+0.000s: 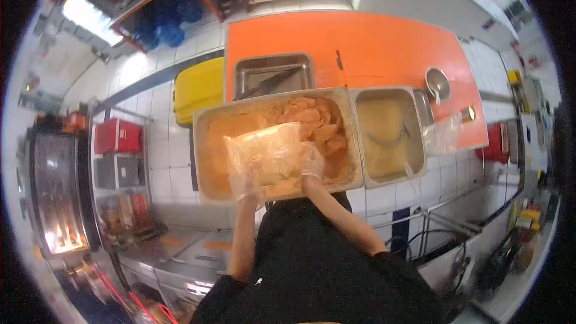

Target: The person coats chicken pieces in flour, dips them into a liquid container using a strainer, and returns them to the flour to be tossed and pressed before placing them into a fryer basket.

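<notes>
A clear plastic bag of pale contents (267, 150) is held between both hands over the large metal tray (204, 195). My left hand (246, 185), in a see-through glove, grips the bag's lower left side. At its right end, my right hand (312, 161), gloved likewise, closes on the bag. Orange-tinted powder (219, 132) covers the tray's left part. Several coated pieces that look like raw meat (312, 117) are heaped at its upper right, just beyond my right hand.
To the right stands a metal pan (420, 165) of cloudy yellowish liquid with a dark curved utensil inside. The orange table (384, 42) bears a metal tray with a dark-handled tool (273, 57), a small bowl (438, 81) and a crumpled plastic bag (443, 135). A yellow bin (198, 87) stands left.
</notes>
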Demonstrator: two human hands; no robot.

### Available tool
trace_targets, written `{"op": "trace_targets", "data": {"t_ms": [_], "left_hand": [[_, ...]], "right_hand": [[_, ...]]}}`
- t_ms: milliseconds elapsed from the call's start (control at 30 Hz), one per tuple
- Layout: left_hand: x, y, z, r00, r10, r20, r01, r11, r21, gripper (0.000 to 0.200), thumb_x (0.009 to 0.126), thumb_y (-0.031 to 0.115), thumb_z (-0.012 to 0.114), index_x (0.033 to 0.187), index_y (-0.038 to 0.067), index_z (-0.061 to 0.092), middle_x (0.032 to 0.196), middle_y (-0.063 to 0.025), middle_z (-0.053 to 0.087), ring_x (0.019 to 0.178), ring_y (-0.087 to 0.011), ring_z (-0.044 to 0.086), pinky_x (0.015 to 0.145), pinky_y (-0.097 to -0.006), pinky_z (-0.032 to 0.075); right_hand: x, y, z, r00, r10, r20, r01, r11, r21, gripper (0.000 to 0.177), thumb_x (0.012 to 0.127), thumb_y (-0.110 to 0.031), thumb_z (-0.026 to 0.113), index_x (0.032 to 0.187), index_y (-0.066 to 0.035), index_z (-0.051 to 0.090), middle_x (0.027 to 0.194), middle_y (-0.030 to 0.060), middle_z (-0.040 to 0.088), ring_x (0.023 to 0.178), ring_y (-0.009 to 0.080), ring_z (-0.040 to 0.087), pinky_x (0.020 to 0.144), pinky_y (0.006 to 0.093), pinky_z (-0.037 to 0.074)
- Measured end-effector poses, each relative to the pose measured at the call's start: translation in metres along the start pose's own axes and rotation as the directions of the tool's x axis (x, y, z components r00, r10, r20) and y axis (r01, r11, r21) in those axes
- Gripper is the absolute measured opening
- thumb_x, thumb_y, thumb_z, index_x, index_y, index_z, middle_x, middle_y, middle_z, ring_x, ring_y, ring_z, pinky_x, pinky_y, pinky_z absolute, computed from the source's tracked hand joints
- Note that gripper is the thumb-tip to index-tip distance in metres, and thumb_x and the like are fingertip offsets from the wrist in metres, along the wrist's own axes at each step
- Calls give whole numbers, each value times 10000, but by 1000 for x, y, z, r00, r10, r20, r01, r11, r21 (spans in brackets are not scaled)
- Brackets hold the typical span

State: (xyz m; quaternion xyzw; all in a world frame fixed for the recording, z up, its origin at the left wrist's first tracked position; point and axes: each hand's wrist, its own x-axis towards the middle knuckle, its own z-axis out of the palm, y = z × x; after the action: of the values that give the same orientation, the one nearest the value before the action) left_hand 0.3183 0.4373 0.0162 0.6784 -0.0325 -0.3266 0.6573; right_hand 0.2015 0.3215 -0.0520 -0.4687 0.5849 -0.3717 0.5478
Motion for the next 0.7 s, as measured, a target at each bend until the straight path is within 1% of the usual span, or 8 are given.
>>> {"op": "trace_targets", "data": {"t_ms": [100,200,300,333,400,467,600,700], "left_hand": [[10,3,3,904,416,103,-428,866,259,434,906,257,657,1288,92,534,1212,-101,611,1066,-269,611,948,-464,500],[15,4,13,806,557,198,-590,737,330,436,904,252,659,1289,89,535,1213,-102,612,1065,-268,611,946,-460,500],[18,8,20,768,595,236,-638,677,368,438,902,248,660,1289,87,535,1213,-104,613,1065,-266,612,944,-457,499],[17,9,22,763,600,242,-644,666,377,438,901,246,660,1289,86,535,1213,-104,614,1065,-266,612,943,-456,499],[15,12,29,753,605,259,-655,648,389,440,899,243,661,1290,84,536,1214,-105,614,1065,-265,613,942,-453,498],[16,14,37,743,610,276,-665,624,411,441,898,240,662,1290,83,536,1214,-106,615,1065,-264,613,940,-451,498],[6,27,41,739,613,281,-667,601,440,444,895,234,664,1291,79,537,1215,-107,617,1064,-262,614,937,-446,497],[5,27,48,739,609,289,-663,578,476,446,893,229,665,1292,77,537,1215,-109,618,1064,-261,615,935,-442,497]], "right_hand": [[-7,12,39,976,212,-47,-211,977,30,350,1015,-254,477,1108,39,644,1003,131,691,841,221,608,765,371,488],[-6,-13,45,922,385,-44,-379,919,111,413,1026,-313,448,1072,54,633,950,110,675,806,216,587,732,377,485],[11,5,58,849,527,23,-515,817,260,431,1021,-341,451,1012,56,617,889,112,643,773,215,565,696,395,478],[18,44,72,885,465,34,-459,855,242,435,1014,-345,456,1005,60,616,887,111,644,767,215,563,699,396,474],[20,48,68,905,424,28,-417,877,239,440,1006,-348,461,997,64,616,884,111,645,761,214,560,701,397,471],[16,-15,46,863,504,-18,-480,831,280,438,989,-352,482,971,65,615,867,111,639,747,208,555,700,396,467],[23,-17,30,854,520,20,-500,808,312,490,987,-396,471,915,66,617,807,126,627,729,217,556,701,395,464],[24,-51,13,788,605,111,-613,757,226,611,1000,-478,391,847,71,612,736,190,618,678,302,566,705,417,463]]}}
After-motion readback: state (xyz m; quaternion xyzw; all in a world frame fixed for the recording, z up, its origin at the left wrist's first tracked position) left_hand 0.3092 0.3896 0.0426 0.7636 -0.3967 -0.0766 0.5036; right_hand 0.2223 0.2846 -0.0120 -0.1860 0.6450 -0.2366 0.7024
